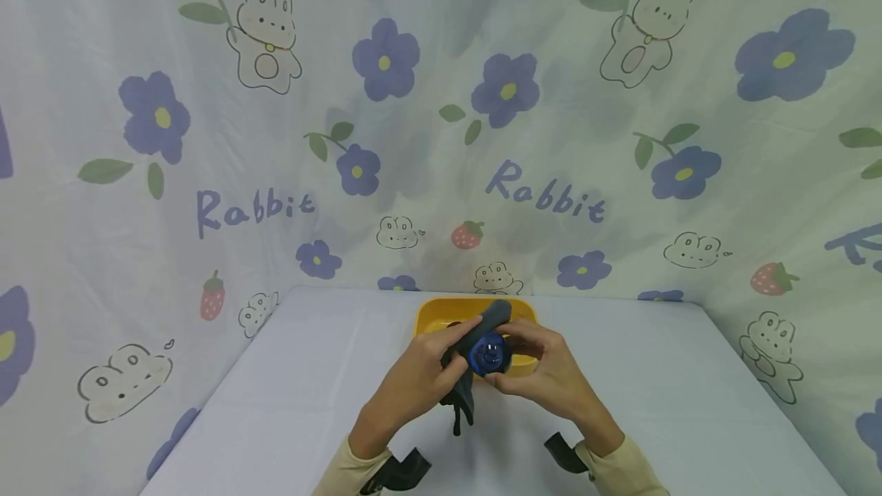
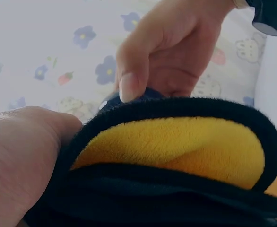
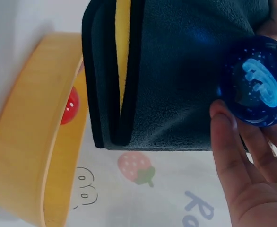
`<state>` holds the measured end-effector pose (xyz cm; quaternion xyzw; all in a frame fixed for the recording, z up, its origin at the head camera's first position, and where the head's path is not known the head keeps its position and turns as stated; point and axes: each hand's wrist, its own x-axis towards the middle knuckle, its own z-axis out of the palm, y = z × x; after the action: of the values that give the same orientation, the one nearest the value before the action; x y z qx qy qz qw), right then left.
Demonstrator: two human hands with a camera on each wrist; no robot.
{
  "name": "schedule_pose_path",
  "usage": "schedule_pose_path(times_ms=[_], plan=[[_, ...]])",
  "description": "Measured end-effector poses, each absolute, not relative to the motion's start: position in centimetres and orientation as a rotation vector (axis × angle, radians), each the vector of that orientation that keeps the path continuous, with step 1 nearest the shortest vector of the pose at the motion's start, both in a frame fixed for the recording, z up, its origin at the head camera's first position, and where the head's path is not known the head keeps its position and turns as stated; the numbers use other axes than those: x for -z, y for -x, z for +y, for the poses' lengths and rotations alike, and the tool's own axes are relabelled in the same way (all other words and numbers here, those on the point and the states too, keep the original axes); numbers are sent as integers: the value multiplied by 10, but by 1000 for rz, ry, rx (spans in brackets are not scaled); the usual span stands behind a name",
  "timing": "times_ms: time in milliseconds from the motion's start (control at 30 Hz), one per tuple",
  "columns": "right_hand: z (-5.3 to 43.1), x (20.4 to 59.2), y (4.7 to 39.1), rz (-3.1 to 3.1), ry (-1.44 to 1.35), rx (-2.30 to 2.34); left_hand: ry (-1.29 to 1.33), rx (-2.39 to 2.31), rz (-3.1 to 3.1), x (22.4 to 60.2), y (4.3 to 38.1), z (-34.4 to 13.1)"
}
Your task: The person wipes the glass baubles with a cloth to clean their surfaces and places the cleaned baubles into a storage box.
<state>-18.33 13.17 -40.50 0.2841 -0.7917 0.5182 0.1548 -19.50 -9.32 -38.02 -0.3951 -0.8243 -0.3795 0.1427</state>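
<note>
My left hand grips a folded dark grey cloth; its yellow plush side shows between black-edged folds in the left wrist view. The fingers and thumb of my right hand pinch a round, clear blue ball with white specks and a pale blue figure inside. In the right wrist view the ball is right against the cloth. Both hands work close together over the near side of a yellow container.
The yellow container stands on a white table near its back edge. Inside it, a red round thing with white dots shows in the right wrist view. A rabbit-and-flower printed curtain hangs behind. Dark devices are strapped at both wrists.
</note>
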Motion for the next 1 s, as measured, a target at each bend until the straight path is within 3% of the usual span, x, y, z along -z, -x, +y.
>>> schedule_pose_path(times_ms=[1000], plan=[[136, 401, 186, -2030, -710, -1584, 1065, 1123, -2558, 371, 192, -92]])
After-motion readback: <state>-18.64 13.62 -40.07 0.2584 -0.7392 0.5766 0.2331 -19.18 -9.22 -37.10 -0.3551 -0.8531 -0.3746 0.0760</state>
